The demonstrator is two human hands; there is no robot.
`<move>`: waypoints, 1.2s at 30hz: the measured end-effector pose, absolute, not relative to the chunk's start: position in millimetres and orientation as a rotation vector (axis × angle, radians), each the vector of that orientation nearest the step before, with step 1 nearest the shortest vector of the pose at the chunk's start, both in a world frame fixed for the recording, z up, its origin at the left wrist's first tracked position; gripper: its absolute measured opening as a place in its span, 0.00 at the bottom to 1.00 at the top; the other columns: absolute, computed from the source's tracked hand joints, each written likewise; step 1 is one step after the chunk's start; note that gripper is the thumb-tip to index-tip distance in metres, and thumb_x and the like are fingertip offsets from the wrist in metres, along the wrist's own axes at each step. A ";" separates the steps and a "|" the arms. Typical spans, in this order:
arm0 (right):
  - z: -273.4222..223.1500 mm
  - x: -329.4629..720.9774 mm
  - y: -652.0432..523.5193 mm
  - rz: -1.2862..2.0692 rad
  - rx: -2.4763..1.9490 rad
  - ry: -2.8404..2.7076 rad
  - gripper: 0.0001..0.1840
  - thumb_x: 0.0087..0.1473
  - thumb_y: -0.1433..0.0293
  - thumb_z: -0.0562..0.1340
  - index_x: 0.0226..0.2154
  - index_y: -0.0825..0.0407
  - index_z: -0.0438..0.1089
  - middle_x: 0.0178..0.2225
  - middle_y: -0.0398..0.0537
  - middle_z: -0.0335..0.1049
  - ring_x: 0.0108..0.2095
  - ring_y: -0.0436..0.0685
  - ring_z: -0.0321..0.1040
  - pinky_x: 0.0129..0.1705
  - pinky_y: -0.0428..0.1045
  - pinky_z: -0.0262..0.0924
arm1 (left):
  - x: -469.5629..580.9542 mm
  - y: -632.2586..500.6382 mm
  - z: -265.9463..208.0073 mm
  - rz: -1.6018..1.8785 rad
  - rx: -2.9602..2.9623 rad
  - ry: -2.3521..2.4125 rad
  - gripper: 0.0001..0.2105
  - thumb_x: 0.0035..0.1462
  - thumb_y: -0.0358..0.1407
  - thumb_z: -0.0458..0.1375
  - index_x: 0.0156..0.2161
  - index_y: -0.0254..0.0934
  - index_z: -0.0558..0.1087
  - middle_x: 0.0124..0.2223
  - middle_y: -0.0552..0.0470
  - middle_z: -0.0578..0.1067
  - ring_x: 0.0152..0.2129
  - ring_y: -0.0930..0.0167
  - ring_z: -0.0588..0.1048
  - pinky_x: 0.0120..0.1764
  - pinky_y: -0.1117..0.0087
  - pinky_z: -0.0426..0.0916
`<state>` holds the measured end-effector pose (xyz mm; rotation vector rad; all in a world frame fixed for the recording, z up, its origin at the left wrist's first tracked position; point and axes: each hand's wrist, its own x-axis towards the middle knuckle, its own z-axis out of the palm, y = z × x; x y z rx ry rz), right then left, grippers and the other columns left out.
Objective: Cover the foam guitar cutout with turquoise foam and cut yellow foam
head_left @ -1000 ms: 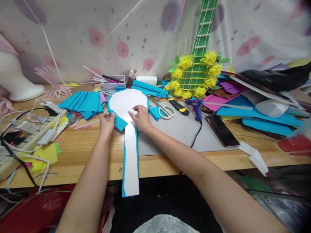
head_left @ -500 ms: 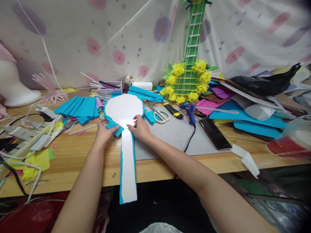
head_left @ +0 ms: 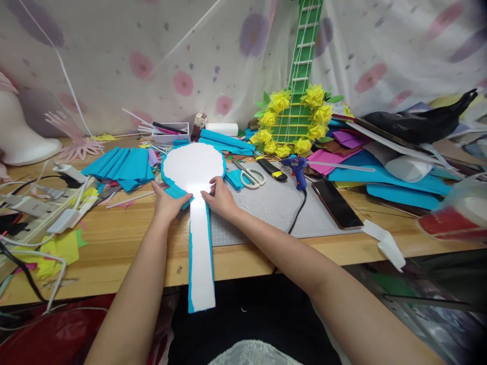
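A white board cutout [head_left: 196, 165] with a round body and a long straight neck lies across the table edge, its neck sticking out toward me. Blue crepe paper wraps its rim, with ragged edges on the white face. At the lower left of the round part, my left hand [head_left: 169, 204] grips a blue crepe paper flap [head_left: 177, 192], thumb pressed on top and the other fingers partly hidden. My right hand [head_left: 220, 198] pinches the opposite edge where body and neck meet. Its fingertips are closed on the cutout.
Scissors [head_left: 253, 177], a utility knife [head_left: 272, 169], a blue glue gun [head_left: 298, 171] and a phone [head_left: 337, 204] lie on or beside a grey cutting mat [head_left: 262, 218]. Behind stands a green paper guitar [head_left: 300, 76] with yellow flowers. Pleated blue paper [head_left: 119, 166] and a power strip [head_left: 34, 223] are at left.
The blue flap under my left hand now lies flatter against the cutout's edge, and that hand has shifted slightly right. My right hand keeps its pinch. The camera view has moved a little.
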<state>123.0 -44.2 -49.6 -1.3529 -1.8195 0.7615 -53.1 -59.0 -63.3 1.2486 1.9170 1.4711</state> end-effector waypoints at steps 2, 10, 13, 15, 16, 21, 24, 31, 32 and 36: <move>-48.5 124.4 -43.3 0.778 -1.350 -1.813 0.15 0.50 0.66 0.60 0.39 0.50 0.55 0.27 0.37 0.59 0.30 0.52 0.62 0.34 0.48 0.56 | -52.0 -60.5 -60.3 1.412 1.215 1.972 0.62 0.24 0.37 0.73 0.64 0.30 0.43 0.62 0.22 0.55 0.58 0.41 0.57 0.52 0.35 0.52; -44.9 138.1 -40.0 0.785 -1.349 -1.803 0.12 0.50 0.66 0.59 0.36 0.49 0.55 0.23 0.34 0.59 0.27 0.50 0.62 0.31 0.46 0.54 | -44.5 -65.9 -53.7 1.378 1.304 1.938 0.59 0.26 0.36 0.72 0.64 0.34 0.47 0.60 0.26 0.60 0.57 0.41 0.58 0.53 0.35 0.52; -43.1 146.9 -37.4 0.779 -1.353 -1.775 0.12 0.50 0.65 0.59 0.36 0.49 0.56 0.23 0.35 0.59 0.28 0.51 0.63 0.32 0.47 0.54 | -45.6 -64.9 -56.4 1.408 1.278 1.931 0.60 0.27 0.36 0.72 0.65 0.33 0.43 0.61 0.25 0.57 0.58 0.41 0.57 0.53 0.35 0.51; -42.4 152.4 -35.5 0.782 -1.364 -1.759 0.13 0.50 0.65 0.59 0.36 0.50 0.56 0.23 0.35 0.60 0.28 0.51 0.63 0.32 0.47 0.54 | -46.7 -64.3 -57.8 1.420 1.293 1.918 0.61 0.28 0.36 0.72 0.66 0.34 0.41 0.62 0.25 0.55 0.59 0.41 0.56 0.53 0.35 0.51; -42.4 154.8 -34.8 0.790 -1.370 -1.753 0.13 0.50 0.65 0.59 0.36 0.50 0.56 0.23 0.35 0.60 0.28 0.52 0.63 0.31 0.47 0.53 | -46.9 -64.3 -58.0 1.418 1.320 1.909 0.61 0.28 0.36 0.72 0.66 0.34 0.40 0.63 0.26 0.55 0.59 0.42 0.56 0.53 0.35 0.51; -44.6 161.1 -35.1 0.833 -1.391 -1.751 0.12 0.50 0.65 0.59 0.36 0.50 0.57 0.22 0.34 0.60 0.26 0.51 0.63 0.30 0.47 0.52 | -45.5 -66.3 -55.6 1.385 1.412 1.898 0.62 0.29 0.38 0.72 0.66 0.35 0.38 0.63 0.26 0.56 0.60 0.44 0.54 0.54 0.38 0.53; -46.2 161.5 -37.0 0.833 -1.385 -1.755 0.12 0.50 0.65 0.60 0.37 0.50 0.57 0.22 0.34 0.59 0.26 0.51 0.63 0.29 0.46 0.52 | -44.7 -67.6 -54.8 1.441 1.352 1.865 0.63 0.26 0.39 0.73 0.66 0.35 0.40 0.61 0.25 0.59 0.60 0.41 0.54 0.53 0.35 0.51; -39.3 176.7 -31.6 0.856 -1.391 -1.742 0.11 0.50 0.65 0.59 0.35 0.50 0.58 0.21 0.33 0.58 0.24 0.50 0.61 0.29 0.46 0.52 | -43.4 -66.8 -56.4 1.423 1.323 1.895 0.62 0.28 0.37 0.72 0.67 0.33 0.40 0.63 0.26 0.54 0.59 0.39 0.54 0.53 0.34 0.50; -37.0 182.8 -29.6 0.843 -1.408 -1.738 0.11 0.50 0.65 0.59 0.35 0.50 0.58 0.21 0.33 0.58 0.24 0.50 0.61 0.29 0.46 0.52 | -44.3 -66.3 -57.0 1.414 1.321 1.892 0.62 0.28 0.37 0.72 0.67 0.33 0.40 0.64 0.26 0.54 0.59 0.40 0.54 0.54 0.35 0.50; -29.5 212.7 -22.3 0.830 -1.472 -1.709 0.09 0.50 0.65 0.59 0.33 0.50 0.59 0.21 0.35 0.58 0.24 0.50 0.61 0.29 0.46 0.52 | -49.0 -64.4 -59.4 1.397 1.359 1.841 0.63 0.27 0.37 0.72 0.66 0.32 0.40 0.64 0.26 0.53 0.60 0.42 0.53 0.55 0.36 0.49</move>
